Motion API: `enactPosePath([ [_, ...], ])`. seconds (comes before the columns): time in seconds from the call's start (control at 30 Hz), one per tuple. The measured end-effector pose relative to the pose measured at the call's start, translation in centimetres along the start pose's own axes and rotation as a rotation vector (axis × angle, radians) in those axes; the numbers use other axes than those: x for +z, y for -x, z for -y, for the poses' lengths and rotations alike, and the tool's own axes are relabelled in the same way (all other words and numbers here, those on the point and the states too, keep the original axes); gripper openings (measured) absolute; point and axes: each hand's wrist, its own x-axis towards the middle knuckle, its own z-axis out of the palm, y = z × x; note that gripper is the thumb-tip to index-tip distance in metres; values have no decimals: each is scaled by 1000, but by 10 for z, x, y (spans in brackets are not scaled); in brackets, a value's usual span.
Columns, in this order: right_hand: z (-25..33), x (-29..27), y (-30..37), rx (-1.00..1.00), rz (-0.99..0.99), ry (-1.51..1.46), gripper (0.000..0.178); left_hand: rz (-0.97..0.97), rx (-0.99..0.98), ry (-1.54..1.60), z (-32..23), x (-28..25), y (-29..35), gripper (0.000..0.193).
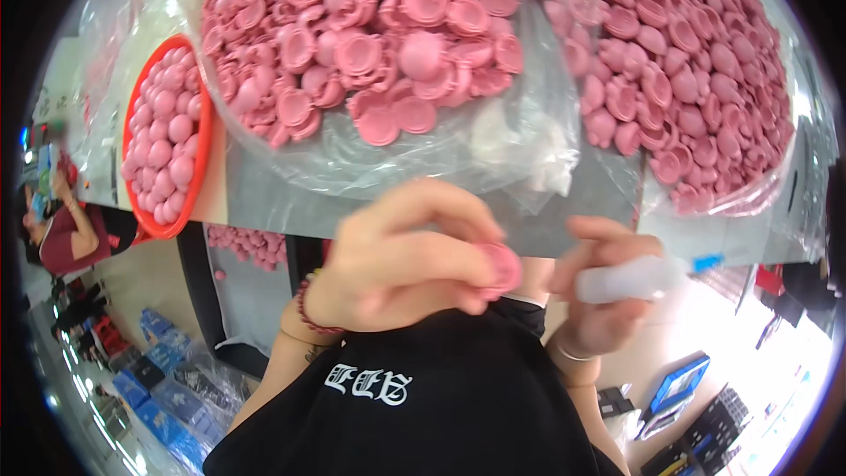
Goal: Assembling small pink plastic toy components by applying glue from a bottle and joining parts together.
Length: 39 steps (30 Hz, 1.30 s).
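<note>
My left hand (405, 256) is closed round a small pink plastic half-shell (499, 268), held near the table's front edge before my body. Its fingers cover part of the piece. To the right, my right hand (608, 282) grips a translucent white squeeze bottle (624, 280) with a blue tip (708, 263) pointing away to the right. Motion blurs this hand and the bottle. A gap separates the bottle from the pink piece. Beyond both hands lies a large heap of loose pink half-shells (421, 55) on clear plastic.
A second heap of pink shells (687, 79) lies on plastic at the right. At the left stands an orange-red basket (208, 137) of round pink balls (160, 154). Below the table sit more pink pieces (251, 245) and blue boxes (167, 370). Another person (75, 229) works far left.
</note>
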Motion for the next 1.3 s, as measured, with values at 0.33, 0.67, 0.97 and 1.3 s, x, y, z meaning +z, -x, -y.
enactPosePath([
  [0.33, -12, -4, -1, -177, 81, -161, 43, 18, -51, 417, 30, 56, 7, 32],
  [0.67, -3, -16, 1, 34, -89, -12, 57, -54, -336, 834, 22, 53, 6, 45],
  [0.97, 8, -16, -13, -674, 40, 179, 60, -7, -348, 919, 22, 50, 5, 47],
  [1.3, 5, -11, -9, -696, 49, 320, 65, 13, -339, 926, 24, 48, 6, 42],
])
